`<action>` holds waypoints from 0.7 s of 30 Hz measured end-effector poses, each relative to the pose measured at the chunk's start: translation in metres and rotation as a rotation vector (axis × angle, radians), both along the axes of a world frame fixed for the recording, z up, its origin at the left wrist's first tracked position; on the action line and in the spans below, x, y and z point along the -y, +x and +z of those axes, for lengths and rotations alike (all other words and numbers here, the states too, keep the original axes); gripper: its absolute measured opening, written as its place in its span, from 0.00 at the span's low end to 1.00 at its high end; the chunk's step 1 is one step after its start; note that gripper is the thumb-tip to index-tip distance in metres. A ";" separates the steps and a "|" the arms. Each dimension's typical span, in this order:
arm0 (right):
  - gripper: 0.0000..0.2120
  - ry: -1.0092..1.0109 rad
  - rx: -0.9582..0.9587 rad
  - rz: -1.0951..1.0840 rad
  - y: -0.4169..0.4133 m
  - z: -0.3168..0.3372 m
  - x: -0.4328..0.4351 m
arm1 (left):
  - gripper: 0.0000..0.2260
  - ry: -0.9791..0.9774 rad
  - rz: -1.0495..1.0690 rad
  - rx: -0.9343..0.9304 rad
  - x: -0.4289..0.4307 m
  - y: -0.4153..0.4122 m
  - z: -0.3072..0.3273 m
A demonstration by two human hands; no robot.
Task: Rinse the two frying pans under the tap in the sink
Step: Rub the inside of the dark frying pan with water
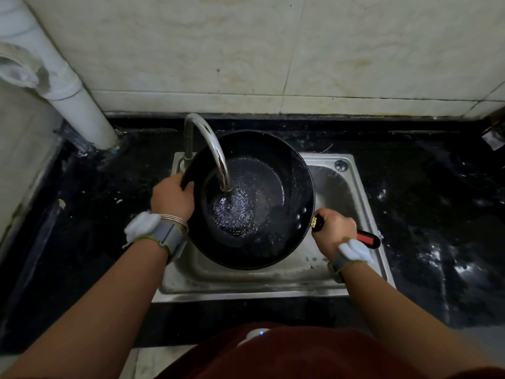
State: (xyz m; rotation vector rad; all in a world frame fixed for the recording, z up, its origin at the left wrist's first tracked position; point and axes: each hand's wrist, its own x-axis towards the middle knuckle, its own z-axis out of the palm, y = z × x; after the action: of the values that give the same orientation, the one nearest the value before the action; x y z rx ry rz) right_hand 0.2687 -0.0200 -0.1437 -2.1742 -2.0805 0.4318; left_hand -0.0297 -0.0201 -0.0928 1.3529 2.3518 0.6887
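Note:
A large black frying pan [284, 236] sits over the steel sink [273, 283], filling most of the basin. Water runs from the curved chrome tap [216, 151] into the pan's bottom, where it pools and splashes. My left hand [172, 198] grips the pan's left rim. My right hand [334, 231] is closed around the pan's black and red handle [367, 237], which points to the right. Only this one pan is in view.
A black stone counter [437, 209], wet in places, surrounds the sink. A white drain pipe [79, 105] stands at the back left against the tiled wall [273, 50]. A small dark object [494, 132] lies at the far right edge.

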 end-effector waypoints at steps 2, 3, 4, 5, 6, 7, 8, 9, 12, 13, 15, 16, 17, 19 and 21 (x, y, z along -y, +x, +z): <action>0.11 -0.001 -0.008 0.011 -0.002 0.001 -0.002 | 0.12 0.018 0.008 -0.003 0.000 -0.002 0.004; 0.11 0.009 -0.016 0.017 -0.004 0.002 -0.003 | 0.12 0.027 0.013 -0.001 0.001 -0.004 0.006; 0.11 0.010 -0.025 0.014 -0.004 0.002 -0.003 | 0.12 0.033 0.012 0.001 0.000 -0.004 0.008; 0.10 0.011 -0.032 0.014 -0.005 0.003 -0.003 | 0.12 0.040 0.015 0.005 0.000 -0.006 0.010; 0.10 -0.001 -0.044 -0.001 -0.004 0.003 -0.004 | 0.12 0.046 0.011 0.009 -0.002 -0.005 0.012; 0.10 -0.021 -0.059 -0.014 -0.003 0.002 -0.004 | 0.13 0.051 0.008 0.012 -0.003 -0.005 0.014; 0.10 -0.039 -0.074 -0.026 -0.003 -0.001 -0.004 | 0.13 0.055 0.004 0.011 -0.005 -0.004 0.017; 0.10 -0.054 -0.089 -0.039 -0.002 -0.004 -0.005 | 0.13 0.052 -0.003 0.008 -0.007 -0.003 0.019; 0.09 -0.068 -0.125 -0.092 0.000 -0.014 -0.007 | 0.12 0.040 -0.022 -0.007 -0.010 0.000 0.024; 0.09 -0.073 -0.136 -0.103 0.001 -0.015 -0.007 | 0.12 0.039 -0.026 -0.011 -0.011 0.001 0.025; 0.09 -0.093 -0.158 -0.129 0.002 -0.016 -0.006 | 0.12 0.040 -0.038 -0.012 -0.011 0.004 0.026; 0.09 -0.097 -0.166 -0.142 0.004 -0.015 -0.005 | 0.12 0.040 -0.044 -0.009 -0.012 0.005 0.025; 0.09 -0.099 -0.167 -0.152 0.005 -0.015 -0.005 | 0.12 0.040 -0.049 -0.010 -0.012 0.006 0.025; 0.09 -0.109 -0.163 -0.172 0.008 -0.016 -0.004 | 0.12 0.034 -0.060 -0.019 -0.012 0.009 0.024; 0.09 -0.123 -0.162 -0.187 0.010 -0.017 -0.003 | 0.12 0.031 -0.076 -0.027 -0.012 0.012 0.023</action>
State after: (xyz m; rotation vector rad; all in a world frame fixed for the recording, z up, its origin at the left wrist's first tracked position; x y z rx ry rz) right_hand 0.2785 -0.0169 -0.1610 -2.2885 -1.7930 0.7059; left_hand -0.0180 -0.0084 -0.0696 1.4656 2.3062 0.6909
